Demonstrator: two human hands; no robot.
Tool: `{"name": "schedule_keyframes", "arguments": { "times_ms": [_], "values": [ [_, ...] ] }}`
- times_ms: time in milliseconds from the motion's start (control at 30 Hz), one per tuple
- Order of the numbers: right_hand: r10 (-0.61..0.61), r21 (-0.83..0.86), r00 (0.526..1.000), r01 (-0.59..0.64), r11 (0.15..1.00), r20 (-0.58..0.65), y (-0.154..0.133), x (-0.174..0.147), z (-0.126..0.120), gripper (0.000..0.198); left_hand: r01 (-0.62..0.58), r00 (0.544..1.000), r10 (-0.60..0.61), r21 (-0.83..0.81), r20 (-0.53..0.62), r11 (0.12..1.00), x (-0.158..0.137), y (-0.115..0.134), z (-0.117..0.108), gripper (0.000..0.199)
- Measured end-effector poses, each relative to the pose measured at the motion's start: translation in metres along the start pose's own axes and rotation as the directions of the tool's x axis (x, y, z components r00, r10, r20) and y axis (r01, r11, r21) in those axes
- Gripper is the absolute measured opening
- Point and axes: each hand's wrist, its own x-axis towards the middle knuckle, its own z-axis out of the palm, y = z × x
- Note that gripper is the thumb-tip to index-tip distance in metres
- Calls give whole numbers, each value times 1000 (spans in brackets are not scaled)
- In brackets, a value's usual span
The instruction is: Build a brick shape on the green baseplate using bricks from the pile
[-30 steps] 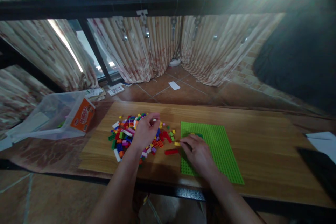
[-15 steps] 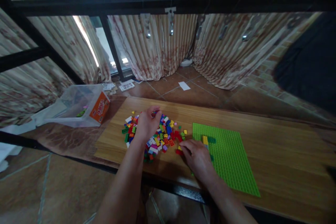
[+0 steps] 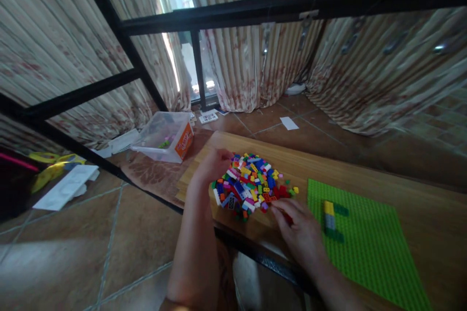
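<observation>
Hand movement, head view: right hand (image 3: 297,221) has shifted off the green studded plastic baseplate (image 3: 368,243) to the near right edge of the multicoloured plastic brick pile (image 3: 251,180); left hand (image 3: 216,163) is at its far left.
Bricks: on the wooden tabletop (image 3: 295,167); likely light, stiff, smooth; pinch opposite sides.
Right fingers: thumb and forefinger close together; cannot tell whether gripping.
Left fingers: curled beside the pile; hold unclear.

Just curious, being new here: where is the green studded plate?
In the head view, the green studded plate lies at lower right on the wooden tabletop, beside the right hand and right of the brick pile.
</observation>
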Motion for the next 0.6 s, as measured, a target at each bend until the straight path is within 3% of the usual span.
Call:
{"name": "schedule_keyframes", "arguments": {
  "times_ms": [267, 600],
  "values": [
    [-127, -68, 992, 127, 990, -1, -26, 1, 31, 19, 13, 999, -13, 4, -37, 1000, 5, -3, 5, 22],
    [-110, -227, 994, 105, 968, -10, -23, 1, 33, 12, -67, 998, 67, -44, -1, 997, 4, -1, 7, 15]
  ]
}}
